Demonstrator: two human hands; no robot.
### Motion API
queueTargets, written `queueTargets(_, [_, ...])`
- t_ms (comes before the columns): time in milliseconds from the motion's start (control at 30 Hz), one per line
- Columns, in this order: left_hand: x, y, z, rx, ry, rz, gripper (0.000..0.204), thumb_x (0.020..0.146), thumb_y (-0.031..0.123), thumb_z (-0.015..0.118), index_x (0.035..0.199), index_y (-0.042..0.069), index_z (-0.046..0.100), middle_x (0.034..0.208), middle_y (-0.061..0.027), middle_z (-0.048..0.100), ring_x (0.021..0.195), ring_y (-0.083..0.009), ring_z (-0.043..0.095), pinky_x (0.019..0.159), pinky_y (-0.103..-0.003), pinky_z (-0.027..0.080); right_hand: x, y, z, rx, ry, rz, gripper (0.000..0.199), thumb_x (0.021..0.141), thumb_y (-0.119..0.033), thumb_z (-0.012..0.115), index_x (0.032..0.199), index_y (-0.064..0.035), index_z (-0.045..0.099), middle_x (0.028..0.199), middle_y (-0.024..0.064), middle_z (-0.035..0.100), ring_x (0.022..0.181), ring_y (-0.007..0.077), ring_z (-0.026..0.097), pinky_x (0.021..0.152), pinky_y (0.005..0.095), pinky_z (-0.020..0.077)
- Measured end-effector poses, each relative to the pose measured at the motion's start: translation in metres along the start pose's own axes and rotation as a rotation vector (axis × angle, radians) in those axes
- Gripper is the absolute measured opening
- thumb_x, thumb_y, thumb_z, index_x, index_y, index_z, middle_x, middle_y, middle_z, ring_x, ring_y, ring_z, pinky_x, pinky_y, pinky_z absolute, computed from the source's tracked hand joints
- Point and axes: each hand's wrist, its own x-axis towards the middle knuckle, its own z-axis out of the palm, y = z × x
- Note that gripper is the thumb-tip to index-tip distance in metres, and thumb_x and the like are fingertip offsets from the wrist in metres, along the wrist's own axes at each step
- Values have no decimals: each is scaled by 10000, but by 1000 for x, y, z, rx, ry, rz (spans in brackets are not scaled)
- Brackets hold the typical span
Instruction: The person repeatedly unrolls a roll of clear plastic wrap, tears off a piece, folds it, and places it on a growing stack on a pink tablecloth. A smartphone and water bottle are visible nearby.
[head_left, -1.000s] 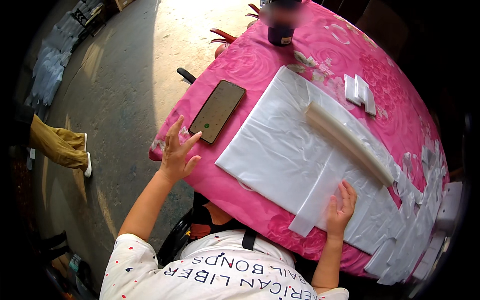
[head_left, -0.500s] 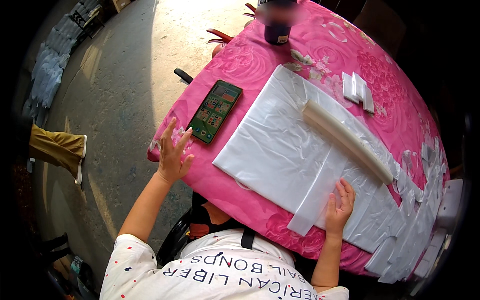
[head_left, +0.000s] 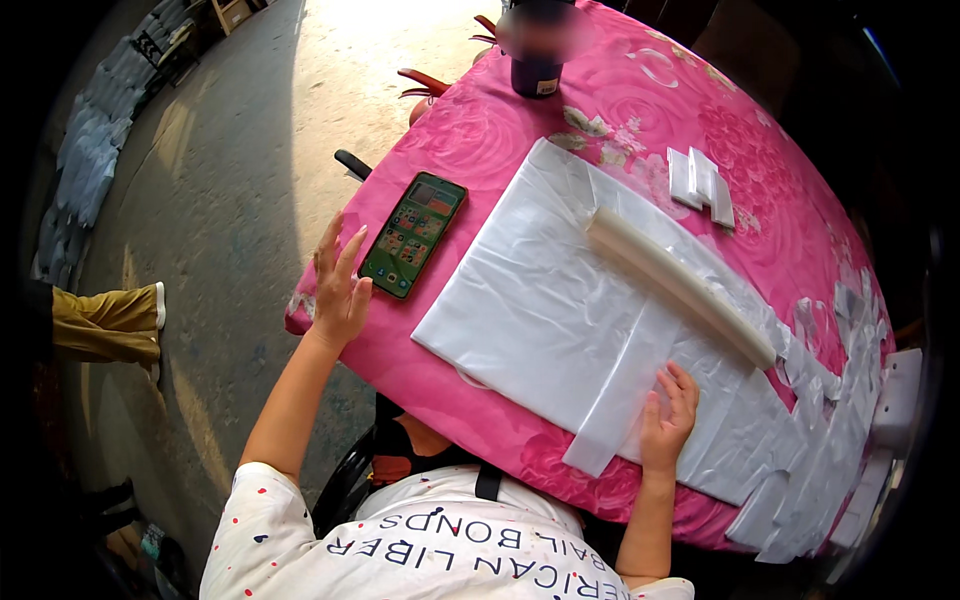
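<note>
My left hand (head_left: 338, 288) is at the left edge of the table, fingers spread and holding nothing. Right beside it lies a smartphone (head_left: 412, 236) with a lit screen of icons. My right hand (head_left: 668, 425) rests on a stack of white plastic film sheets (head_left: 510, 300), its fingers loosely bent and apart, with nothing gripped. Just left of that hand, a narrow white plastic strip (head_left: 620, 395) lies across the stack and overhangs its near edge. A long translucent roll (head_left: 685, 290) lies slantwise over the sheets, beyond my right hand.
A pink flowered cloth (head_left: 470, 135) covers the table. Small folded white pieces (head_left: 700, 187) lie at the far right, and a dark cup (head_left: 536, 78) stands at the far edge. Plastic scraps (head_left: 825, 440) are heaped at the right. On the left floor, a person's trouser leg (head_left: 110, 325) shows.
The whole view has shifted slightly. My left hand has moved a little farther away along the phone's left side. My right hand stays at about the same spot on the sheets.
</note>
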Motion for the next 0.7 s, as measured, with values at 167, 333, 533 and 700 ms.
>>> queueTargets(167, [-14, 28, -3, -64, -15, 12, 603, 943, 485, 325, 1307, 17, 436, 1434, -199, 293, 1320, -339, 280, 1061, -440, 238, 3, -4, -1, 48, 8, 27, 247, 756, -48, 634, 1001, -27, 645, 1140, 131, 581, 1088, 298, 507, 930, 386, 406])
queueTargets(333, [-28, 109, 12, -265, -274, 271, 568, 884, 402, 494, 1285, 4, 446, 1386, -207, 363, 1252, -363, 378, 1036, -446, 306, 33, 2, -19, -69, -3, -148, 262, 751, -69, 648, 1012, -43, 652, 1156, 117, 573, 1101, 306, 498, 939, 397, 404])
queueTargets(533, [-17, 212, 70, -358, -730, 735, 737, 809, 437, 586, 1347, -15, 364, 1437, -181, 312, 1334, -305, 305, 1094, -436, 250, 120, 43, -32, -315, 13, -310, 416, 733, -118, 689, 1135, -62, 598, 1163, 133, 564, 1113, 318, 486, 953, 404, 398])
queueTargets(700, [-19, 235, 99, -224, -898, 839, 855, 815, 555, 500, 1396, -29, 273, 1482, -171, 232, 1387, -293, 195, 1127, -413, 157, 143, 63, -33, -256, -272, -203, 486, 720, -148, 712, 1181, -67, 580, 1081, 108, 607, 1005, 292, 549, 894, 378, 432])
